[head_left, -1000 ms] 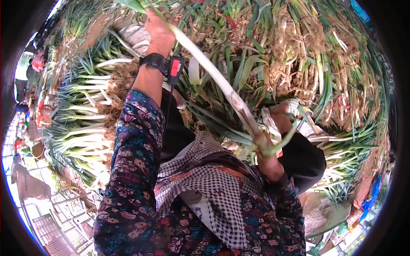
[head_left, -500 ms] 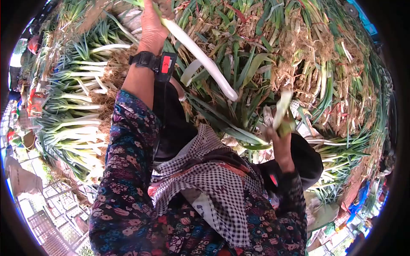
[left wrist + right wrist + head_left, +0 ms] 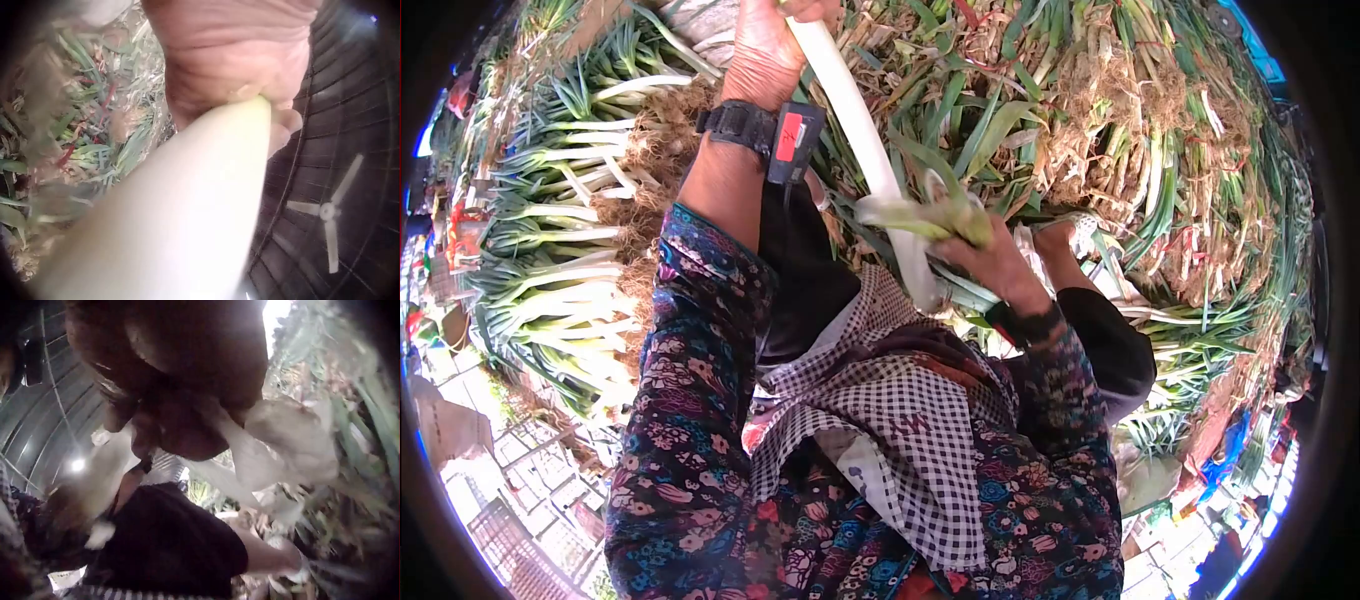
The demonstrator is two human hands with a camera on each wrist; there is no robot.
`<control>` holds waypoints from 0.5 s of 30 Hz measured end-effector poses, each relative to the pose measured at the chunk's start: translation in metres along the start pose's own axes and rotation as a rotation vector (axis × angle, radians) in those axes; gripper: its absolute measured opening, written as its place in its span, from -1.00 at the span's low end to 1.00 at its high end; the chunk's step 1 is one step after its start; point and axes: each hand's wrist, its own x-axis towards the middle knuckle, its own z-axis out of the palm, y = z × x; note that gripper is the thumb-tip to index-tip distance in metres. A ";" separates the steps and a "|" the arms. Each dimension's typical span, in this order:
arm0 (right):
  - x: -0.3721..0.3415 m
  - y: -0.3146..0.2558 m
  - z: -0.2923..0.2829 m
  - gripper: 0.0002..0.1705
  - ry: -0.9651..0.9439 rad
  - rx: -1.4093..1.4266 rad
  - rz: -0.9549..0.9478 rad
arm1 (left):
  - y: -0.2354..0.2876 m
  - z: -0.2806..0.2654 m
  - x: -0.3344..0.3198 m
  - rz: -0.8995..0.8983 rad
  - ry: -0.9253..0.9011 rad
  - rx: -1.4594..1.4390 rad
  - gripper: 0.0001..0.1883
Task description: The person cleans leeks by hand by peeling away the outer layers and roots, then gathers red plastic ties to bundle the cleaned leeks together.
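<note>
We see our left hand [image 3: 770, 50] gripping a white leek [image 3: 850, 110], which slants above the leafy pile [image 3: 990, 140] toward the checked apron [image 3: 920, 480]; our right hand [image 3: 992, 265], blurred, seems to clutch greenish leaves [image 3: 925, 217] across the leek's lower part.

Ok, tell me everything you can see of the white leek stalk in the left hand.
The leek stalk is long, thick and white, smooth and moist-looking, with a yellow-green tint where it meets the left hand, whose fingers curl round its upper part. It slants down toward the lap. Pale green leaf strips in the right hand cross in front of it; whether they touch is unclear. Its lower end looks blurred.
</note>
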 end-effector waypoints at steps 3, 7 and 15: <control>-0.089 0.049 0.003 -0.59 0.006 -0.064 0.446 | 0.003 -0.006 -0.001 0.039 0.059 0.008 -0.78; -0.165 0.115 -0.019 -0.63 -0.667 -0.859 0.721 | -0.005 -0.007 -0.002 0.138 0.136 0.288 -0.77; -0.058 0.010 -0.033 -0.46 0.263 -0.417 0.238 | -0.056 -0.009 -0.018 0.216 0.525 0.300 -0.79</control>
